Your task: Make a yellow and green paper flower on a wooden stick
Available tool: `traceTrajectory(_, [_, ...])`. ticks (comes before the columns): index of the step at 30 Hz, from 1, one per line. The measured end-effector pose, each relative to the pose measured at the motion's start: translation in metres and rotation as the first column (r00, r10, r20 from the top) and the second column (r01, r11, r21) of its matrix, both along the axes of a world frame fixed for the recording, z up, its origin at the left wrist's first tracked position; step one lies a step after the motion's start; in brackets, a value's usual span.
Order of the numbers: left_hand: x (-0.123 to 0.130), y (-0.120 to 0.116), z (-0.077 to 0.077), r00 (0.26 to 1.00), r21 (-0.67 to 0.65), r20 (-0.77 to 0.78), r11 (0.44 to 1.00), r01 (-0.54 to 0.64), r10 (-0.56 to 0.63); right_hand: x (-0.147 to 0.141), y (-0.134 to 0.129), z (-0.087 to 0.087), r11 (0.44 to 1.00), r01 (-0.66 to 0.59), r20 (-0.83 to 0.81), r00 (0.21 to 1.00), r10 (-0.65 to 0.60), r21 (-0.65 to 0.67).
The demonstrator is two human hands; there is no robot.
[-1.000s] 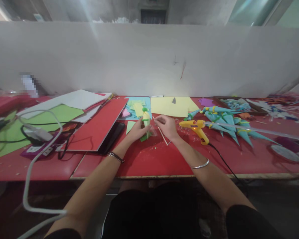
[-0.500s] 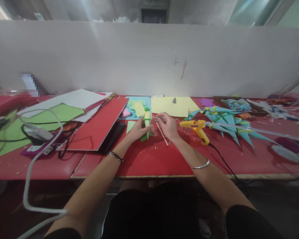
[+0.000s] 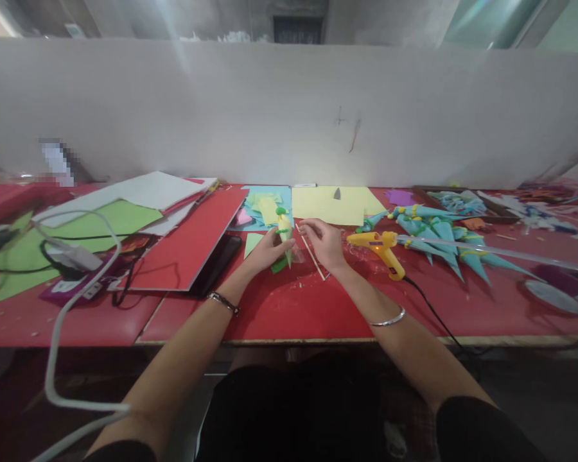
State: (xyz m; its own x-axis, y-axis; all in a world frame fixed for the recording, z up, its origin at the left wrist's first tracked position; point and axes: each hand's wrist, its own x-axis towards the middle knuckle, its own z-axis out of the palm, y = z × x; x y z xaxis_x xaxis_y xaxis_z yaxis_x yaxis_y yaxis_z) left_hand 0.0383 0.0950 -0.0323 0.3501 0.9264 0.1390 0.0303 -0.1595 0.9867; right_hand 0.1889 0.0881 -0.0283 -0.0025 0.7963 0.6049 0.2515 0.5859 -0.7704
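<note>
My left hand is closed around a small pale yellow-green paper cone. Its tip points down, and green trim and a green ball sit at its top. To the right of it, my right hand has thumb and fingertips pinched together; whatever they hold is too small to make out. A thin wooden stick slants down from beside those fingertips; whether they grip it I cannot tell. Green paper lies under the cone. Right of my right hand rests a yellow glue gun with an orange light.
Several blue paper cones with green and yellow trim lie at the right. Pale yellow sheets and small paper pieces are at the back. A red board leans over a dark object, left. A white cable hangs over the table edge.
The paper cone has tilted slightly in my left hand, its top shifting left and its tip right. My right hand has hardly moved.
</note>
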Motion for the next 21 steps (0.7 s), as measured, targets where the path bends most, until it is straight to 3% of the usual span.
traceTrajectory(7, [-0.0008,-0.0007,0.0007,0.997,0.049,-0.079,0.999,0.000,0.004,0.0002,-0.0008,0.0019,0.993,0.091,0.054,0.994,-0.095,0.070])
traceTrajectory(14, [-0.0011,-0.0031,0.0042,0.994,0.053,-0.112,0.999,0.002,0.004,0.0008,-0.0014,0.0013,0.999,0.030,0.002,1.000,-0.030,0.015])
traceTrajectory(21, [-0.0006,-0.0035,0.0042,0.993,0.029,-0.120,0.999,0.028,-0.024,-0.0006,-0.0086,0.0101,0.982,0.124,0.125,0.982,-0.143,0.143])
